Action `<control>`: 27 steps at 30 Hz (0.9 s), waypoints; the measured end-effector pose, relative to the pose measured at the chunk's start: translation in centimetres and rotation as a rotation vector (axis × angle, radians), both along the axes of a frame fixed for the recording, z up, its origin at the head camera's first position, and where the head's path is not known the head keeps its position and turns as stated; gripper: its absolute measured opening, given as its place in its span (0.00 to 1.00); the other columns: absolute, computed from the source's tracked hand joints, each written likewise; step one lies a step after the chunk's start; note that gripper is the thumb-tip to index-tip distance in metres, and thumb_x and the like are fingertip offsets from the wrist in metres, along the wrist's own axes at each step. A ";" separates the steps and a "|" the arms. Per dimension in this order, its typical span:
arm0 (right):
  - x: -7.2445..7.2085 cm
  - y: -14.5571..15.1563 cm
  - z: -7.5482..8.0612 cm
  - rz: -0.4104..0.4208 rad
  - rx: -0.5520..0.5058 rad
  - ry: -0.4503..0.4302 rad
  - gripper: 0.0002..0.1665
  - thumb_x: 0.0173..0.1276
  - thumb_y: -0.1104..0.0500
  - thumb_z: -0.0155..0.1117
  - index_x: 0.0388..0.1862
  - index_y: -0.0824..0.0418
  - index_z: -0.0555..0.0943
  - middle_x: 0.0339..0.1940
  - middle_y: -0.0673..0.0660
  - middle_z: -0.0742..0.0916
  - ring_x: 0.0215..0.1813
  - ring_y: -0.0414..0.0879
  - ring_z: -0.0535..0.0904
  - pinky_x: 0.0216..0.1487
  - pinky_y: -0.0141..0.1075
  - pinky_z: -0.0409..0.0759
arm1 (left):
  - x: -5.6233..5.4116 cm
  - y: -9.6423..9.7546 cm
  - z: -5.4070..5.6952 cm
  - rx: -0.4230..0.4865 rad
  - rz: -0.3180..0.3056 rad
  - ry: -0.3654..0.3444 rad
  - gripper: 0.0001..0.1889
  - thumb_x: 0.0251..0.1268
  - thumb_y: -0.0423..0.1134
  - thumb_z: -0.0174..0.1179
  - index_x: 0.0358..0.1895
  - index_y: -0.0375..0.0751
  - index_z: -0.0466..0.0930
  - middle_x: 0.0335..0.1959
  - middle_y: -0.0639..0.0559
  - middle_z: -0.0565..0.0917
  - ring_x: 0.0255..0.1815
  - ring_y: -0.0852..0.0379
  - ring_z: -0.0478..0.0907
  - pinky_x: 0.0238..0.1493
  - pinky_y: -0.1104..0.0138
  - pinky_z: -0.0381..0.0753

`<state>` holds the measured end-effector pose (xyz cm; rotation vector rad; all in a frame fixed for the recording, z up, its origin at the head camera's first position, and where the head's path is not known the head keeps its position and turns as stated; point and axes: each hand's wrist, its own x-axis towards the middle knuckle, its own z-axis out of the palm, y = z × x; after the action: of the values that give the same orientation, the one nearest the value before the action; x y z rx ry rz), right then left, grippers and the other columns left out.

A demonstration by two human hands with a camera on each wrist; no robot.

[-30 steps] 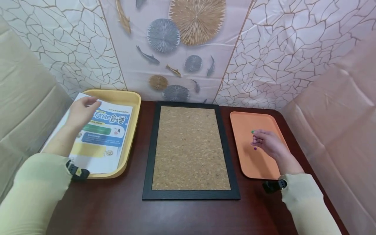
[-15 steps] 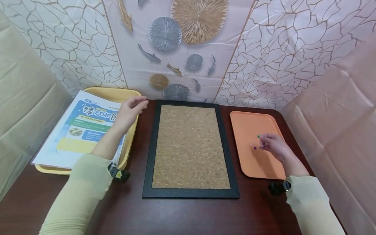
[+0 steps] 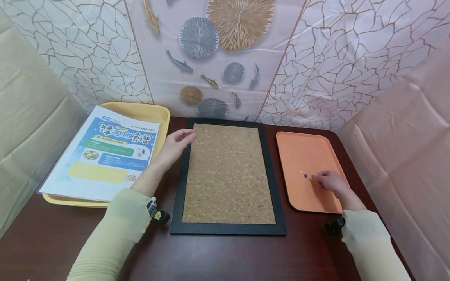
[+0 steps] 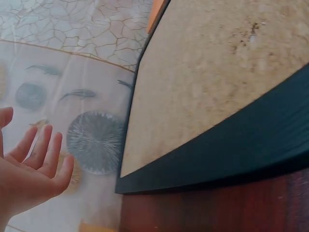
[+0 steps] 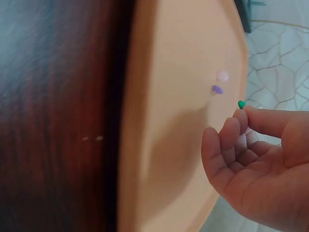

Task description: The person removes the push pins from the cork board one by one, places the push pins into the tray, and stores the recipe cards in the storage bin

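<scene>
My left hand (image 3: 175, 146) hovers by the upper left part of the black-framed cork board (image 3: 228, 175), fingers relaxed and holding nothing. In the left wrist view its fingers are loosely spread, apart from the frame. Over the orange tray (image 3: 299, 148), the right hand (image 3: 332, 183) pinches a small green push pin (image 5: 242, 104) between thumb and forefinger; its point is hidden. A purple push pin (image 5: 217, 90) and a pale pink one (image 5: 222, 76) lie on the tray close by, left of the hand in the head view.
At the left stands a yellow tray (image 3: 163, 117) bearing a stack of printed sheets (image 3: 102, 156), whose lower left corner overhangs it. A patterned cloth backdrop (image 3: 239, 93) rises behind the dark wooden table (image 3: 225, 257), with padded pale panels on both sides.
My left hand has moved right, from over the printed sheets to the cork board's left edge. The right hand has shifted slightly right and nearer to me, still pinching the green push pin.
</scene>
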<state>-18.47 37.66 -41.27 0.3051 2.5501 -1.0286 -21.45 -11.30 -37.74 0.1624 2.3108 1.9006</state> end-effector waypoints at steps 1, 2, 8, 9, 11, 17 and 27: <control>0.0 0.0 -0.2 0.001 0.008 -0.003 0.13 0.71 0.64 0.44 0.34 0.72 0.73 0.20 0.47 0.75 0.26 0.38 0.71 0.30 0.29 0.75 | 0.0 0.1 -0.2 -0.004 -0.001 -0.005 0.25 0.70 0.50 0.49 0.64 0.39 0.67 0.62 0.41 0.72 0.63 0.47 0.70 0.70 0.54 0.62; 0.1 0.1 -0.4 0.001 0.018 -0.007 0.13 0.71 0.64 0.45 0.32 0.71 0.73 0.20 0.47 0.75 0.26 0.38 0.70 0.29 0.29 0.74 | 0.0 0.1 -0.5 -0.010 -0.003 -0.008 0.25 0.70 0.50 0.49 0.64 0.39 0.67 0.63 0.41 0.72 0.63 0.47 0.70 0.70 0.54 0.63; 0.3 0.2 -1.0 -0.011 0.054 -0.014 0.12 0.69 0.64 0.47 0.30 0.71 0.74 0.20 0.49 0.76 0.25 0.39 0.72 0.27 0.30 0.75 | 0.1 0.4 -1.5 -0.062 -0.029 -0.002 0.24 0.71 0.51 0.47 0.63 0.39 0.69 0.61 0.41 0.74 0.62 0.47 0.71 0.68 0.53 0.65; 0.3 0.1 -1.1 -0.013 0.057 -0.017 0.12 0.69 0.64 0.47 0.30 0.71 0.74 0.20 0.49 0.76 0.25 0.39 0.72 0.27 0.30 0.75 | 0.1 0.4 -1.6 -0.064 -0.029 -0.001 0.25 0.71 0.51 0.47 0.63 0.39 0.69 0.61 0.41 0.74 0.61 0.46 0.71 0.68 0.53 0.65; 0.3 0.1 -1.1 -0.016 0.065 -0.025 0.12 0.69 0.64 0.47 0.30 0.71 0.75 0.21 0.49 0.75 0.25 0.40 0.72 0.27 0.30 0.75 | 0.1 0.5 -1.8 -0.060 -0.032 0.002 0.25 0.71 0.51 0.47 0.62 0.38 0.69 0.60 0.40 0.74 0.61 0.45 0.71 0.68 0.53 0.65; 0.2 0.1 -1.2 -0.012 0.080 -0.046 0.12 0.69 0.64 0.46 0.30 0.70 0.74 0.21 0.50 0.75 0.25 0.40 0.71 0.27 0.31 0.75 | 0.0 0.3 -2.2 -0.055 -0.030 -0.018 0.26 0.72 0.53 0.44 0.63 0.37 0.68 0.62 0.39 0.73 0.63 0.45 0.70 0.69 0.51 0.63; 0.6 0.2 0.2 -0.033 0.158 0.033 0.15 0.68 0.61 0.47 0.33 0.74 0.74 0.20 0.51 0.77 0.26 0.42 0.72 0.27 0.32 0.74 | -0.1 -0.1 -2.2 -0.074 -0.020 -0.011 0.26 0.72 0.53 0.44 0.63 0.38 0.68 0.62 0.39 0.73 0.64 0.43 0.68 0.69 0.50 0.62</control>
<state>-17.88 37.83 -41.10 0.3773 2.6699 -0.8513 -21.50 -11.38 -39.92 0.1660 2.3585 1.7995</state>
